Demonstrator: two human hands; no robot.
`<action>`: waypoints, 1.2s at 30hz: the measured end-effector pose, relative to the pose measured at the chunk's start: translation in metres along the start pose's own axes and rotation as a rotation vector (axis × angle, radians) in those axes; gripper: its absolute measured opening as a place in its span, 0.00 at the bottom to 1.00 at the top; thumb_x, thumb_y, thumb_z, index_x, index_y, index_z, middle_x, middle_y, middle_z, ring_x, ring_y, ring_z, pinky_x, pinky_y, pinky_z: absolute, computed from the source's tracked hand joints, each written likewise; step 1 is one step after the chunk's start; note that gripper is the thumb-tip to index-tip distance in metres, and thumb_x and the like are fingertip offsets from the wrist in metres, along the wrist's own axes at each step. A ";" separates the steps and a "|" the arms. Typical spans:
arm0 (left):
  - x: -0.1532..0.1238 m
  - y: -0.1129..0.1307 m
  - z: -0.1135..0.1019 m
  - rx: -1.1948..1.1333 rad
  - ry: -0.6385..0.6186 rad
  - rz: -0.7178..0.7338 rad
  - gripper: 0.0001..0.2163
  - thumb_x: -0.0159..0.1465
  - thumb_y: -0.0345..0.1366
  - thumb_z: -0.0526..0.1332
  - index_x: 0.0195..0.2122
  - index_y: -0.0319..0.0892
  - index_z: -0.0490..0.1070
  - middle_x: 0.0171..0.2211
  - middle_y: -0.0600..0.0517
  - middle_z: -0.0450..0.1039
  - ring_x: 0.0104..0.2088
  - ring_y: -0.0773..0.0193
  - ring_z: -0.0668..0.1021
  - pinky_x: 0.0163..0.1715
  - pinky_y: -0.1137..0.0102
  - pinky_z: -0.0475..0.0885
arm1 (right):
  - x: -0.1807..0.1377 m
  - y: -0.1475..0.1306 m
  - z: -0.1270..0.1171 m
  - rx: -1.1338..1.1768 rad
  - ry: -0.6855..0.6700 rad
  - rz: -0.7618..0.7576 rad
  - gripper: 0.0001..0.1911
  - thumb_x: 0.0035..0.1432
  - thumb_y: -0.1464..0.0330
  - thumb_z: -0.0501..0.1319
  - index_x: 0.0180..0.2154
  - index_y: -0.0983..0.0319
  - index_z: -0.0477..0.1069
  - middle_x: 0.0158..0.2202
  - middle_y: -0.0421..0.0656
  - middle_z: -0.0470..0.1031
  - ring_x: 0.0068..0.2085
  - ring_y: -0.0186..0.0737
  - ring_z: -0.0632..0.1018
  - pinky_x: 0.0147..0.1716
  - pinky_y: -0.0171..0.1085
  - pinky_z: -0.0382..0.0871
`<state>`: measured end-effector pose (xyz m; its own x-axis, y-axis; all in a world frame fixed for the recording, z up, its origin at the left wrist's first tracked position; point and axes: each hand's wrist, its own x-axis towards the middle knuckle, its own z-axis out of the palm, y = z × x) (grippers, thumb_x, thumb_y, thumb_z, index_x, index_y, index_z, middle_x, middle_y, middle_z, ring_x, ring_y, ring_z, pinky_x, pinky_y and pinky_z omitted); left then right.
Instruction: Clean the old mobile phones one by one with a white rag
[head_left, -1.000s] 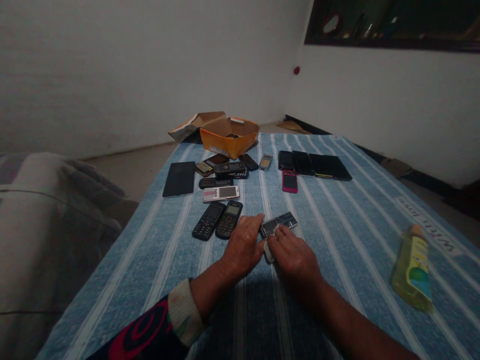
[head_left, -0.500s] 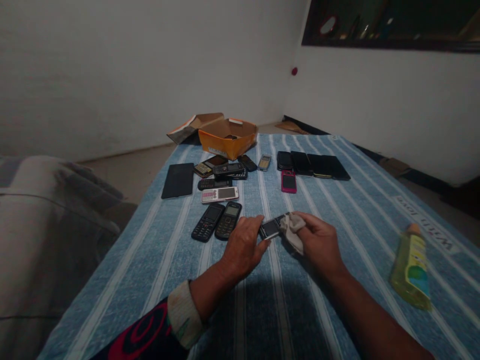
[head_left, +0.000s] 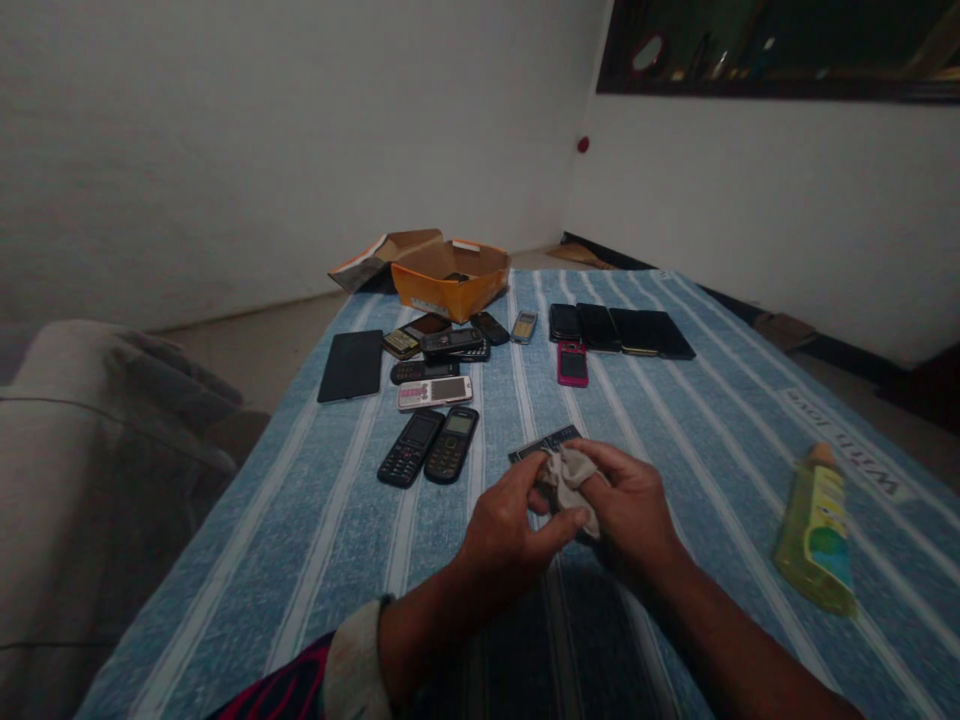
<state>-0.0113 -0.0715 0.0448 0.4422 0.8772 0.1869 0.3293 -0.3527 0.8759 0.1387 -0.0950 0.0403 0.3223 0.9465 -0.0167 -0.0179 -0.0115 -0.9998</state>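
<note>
The phone (head_left: pixel 541 441), dark with a pale edge, lies face up and slantwise on the striped cover (head_left: pixel 679 455), its right end farther off. The cloth (head_left: pixel 573 472), greyish white, bunched and creased, overlaps its near side in view; whether the 2 touch is unclear.

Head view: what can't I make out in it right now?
All in the head view:
Phone by the hands: its nearer part, hidden behind the cloth and left hand.
Right hand: some fingertips, hidden by the cloth.
Orange box: most of its inside, hidden by its front wall.
Bottle: the print on its label, too small and blurred.
Right forearm: cut off by the bottom edge.
</note>
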 end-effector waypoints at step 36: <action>0.002 0.004 0.019 -0.503 -0.255 -0.226 0.15 0.45 0.29 0.67 0.36 0.38 0.77 0.32 0.52 0.75 0.30 0.65 0.75 0.30 0.71 0.71 | -0.028 0.003 -0.030 0.427 -0.190 0.305 0.21 0.38 0.73 0.67 0.40 0.65 0.71 0.26 0.40 0.78 0.25 0.36 0.77 0.25 0.32 0.66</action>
<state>0.0069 -0.0768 0.0399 0.6139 0.7847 -0.0864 0.0317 0.0849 0.9959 0.1577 -0.1311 0.0371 0.0671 0.9626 -0.2627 -0.4786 -0.1999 -0.8549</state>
